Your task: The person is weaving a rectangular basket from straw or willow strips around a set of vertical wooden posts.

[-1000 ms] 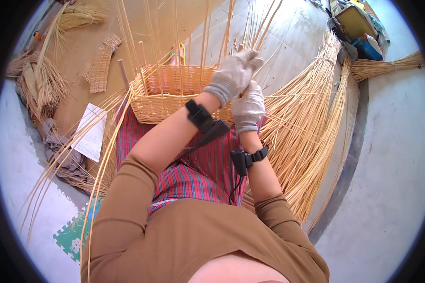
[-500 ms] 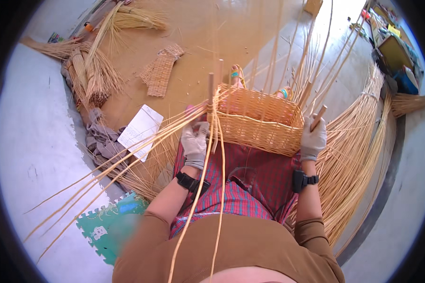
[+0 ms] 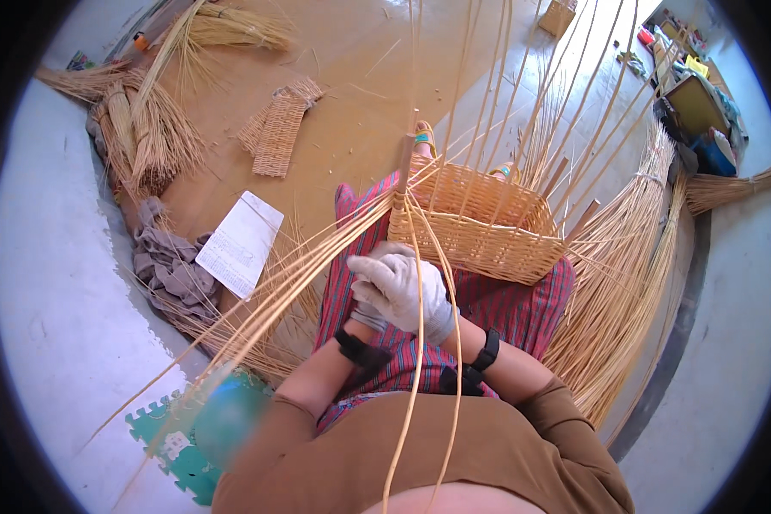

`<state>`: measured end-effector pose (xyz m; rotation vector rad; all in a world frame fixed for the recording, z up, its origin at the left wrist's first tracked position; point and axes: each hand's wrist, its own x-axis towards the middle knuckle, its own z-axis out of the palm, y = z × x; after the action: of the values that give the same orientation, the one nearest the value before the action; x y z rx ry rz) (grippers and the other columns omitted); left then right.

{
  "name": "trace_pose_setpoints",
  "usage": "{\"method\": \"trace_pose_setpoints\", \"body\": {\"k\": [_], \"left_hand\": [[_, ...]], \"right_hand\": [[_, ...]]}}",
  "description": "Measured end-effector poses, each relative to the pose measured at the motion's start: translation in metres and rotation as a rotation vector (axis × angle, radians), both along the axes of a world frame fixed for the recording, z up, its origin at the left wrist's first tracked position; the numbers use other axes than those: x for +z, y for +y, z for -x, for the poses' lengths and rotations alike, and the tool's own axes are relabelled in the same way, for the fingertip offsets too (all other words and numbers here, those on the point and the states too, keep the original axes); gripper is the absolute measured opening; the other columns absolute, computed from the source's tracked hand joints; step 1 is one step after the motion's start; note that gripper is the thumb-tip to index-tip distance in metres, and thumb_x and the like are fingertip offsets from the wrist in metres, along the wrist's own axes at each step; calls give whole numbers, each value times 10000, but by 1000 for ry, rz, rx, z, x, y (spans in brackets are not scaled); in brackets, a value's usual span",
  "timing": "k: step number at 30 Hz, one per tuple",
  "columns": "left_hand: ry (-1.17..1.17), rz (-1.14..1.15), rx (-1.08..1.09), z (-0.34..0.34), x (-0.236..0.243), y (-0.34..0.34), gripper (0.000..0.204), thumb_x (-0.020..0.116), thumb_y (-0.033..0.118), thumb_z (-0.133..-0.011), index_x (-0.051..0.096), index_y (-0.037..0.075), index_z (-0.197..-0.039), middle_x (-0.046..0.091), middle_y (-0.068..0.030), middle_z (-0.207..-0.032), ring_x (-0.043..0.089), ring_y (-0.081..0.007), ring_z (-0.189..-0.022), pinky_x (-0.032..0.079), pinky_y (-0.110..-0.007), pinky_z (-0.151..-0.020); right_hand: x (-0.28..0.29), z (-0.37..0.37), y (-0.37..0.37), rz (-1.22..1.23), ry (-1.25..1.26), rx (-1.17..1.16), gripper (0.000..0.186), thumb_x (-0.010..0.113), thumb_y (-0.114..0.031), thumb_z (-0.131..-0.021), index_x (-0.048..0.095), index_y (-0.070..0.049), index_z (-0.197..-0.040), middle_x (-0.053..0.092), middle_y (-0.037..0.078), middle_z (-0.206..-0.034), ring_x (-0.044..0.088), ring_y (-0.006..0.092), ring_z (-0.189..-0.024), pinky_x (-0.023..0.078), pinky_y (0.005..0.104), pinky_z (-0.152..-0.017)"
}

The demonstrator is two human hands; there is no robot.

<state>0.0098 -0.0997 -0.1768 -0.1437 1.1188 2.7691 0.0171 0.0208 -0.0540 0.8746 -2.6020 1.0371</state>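
Observation:
A rectangular wicker basket (image 3: 480, 244) rests at my knees, with tall upright rods rising from its rim and thick wooden sticks at its corners. At its near left corner, by the corner stick (image 3: 405, 158), a bundle of long rods (image 3: 295, 278) slants out to the lower left. Two more rods bend down towards me, in front of my right hand. My right hand (image 3: 407, 291), in a pale glove, is closed with bent fingers and lies over my left hand (image 3: 367, 315). The left one's fingers are mostly covered. Anything between the hands is hidden.
Long straw-coloured rods (image 3: 621, 283) lie in a big heap on the right. On the left are a written paper sheet (image 3: 242, 244), a grey cloth (image 3: 171, 265) and tied bundles (image 3: 150, 133). Flat woven panels (image 3: 278, 137) lie ahead on the floor; a green mat (image 3: 180, 445) is at lower left.
My right hand has let go of the basket's right corner stick and moved left to meet my left hand. The basket appears turned slightly, and the rods at its left corner have shifted right.

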Motion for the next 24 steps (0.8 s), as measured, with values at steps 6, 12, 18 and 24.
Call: {"method": "trace_pose_setpoints", "body": {"k": [6,12,18,24], "left_hand": [[303,856,467,23,45,-30,235,823,36,-897,682,78,-1080,722,-26,-890,665,-106,-769,550,-266,-625],[16,-609,204,-1,52,-7,267,561,320,-1051,588,67,-968,601,-44,-855,582,-153,-765,491,-289,-662],[289,321,2,27,46,-48,365,787,146,-889,588,12,-1164,631,-62,-1052,627,-152,-944,545,-300,-845],[305,586,-546,122,55,-75,745,849,94,-865,493,110,-1518,601,-52,-1221,592,-177,-1135,491,-338,-1024]], "right_hand": [[-17,-12,5,173,-43,134,368,779,-191,-873,689,-102,-1218,694,113,-950,688,308,-824,564,441,-697],[8,-2,-13,190,19,3,428,784,-248,-843,681,-127,-1241,685,83,-1017,685,307,-883,563,435,-705],[25,14,-15,168,165,-37,227,787,-231,-805,664,-111,-954,650,78,-971,668,321,-1012,577,424,-700],[19,-18,12,61,-22,121,228,776,-229,-863,640,-61,-934,672,107,-1058,672,342,-1138,611,435,-778]]}}
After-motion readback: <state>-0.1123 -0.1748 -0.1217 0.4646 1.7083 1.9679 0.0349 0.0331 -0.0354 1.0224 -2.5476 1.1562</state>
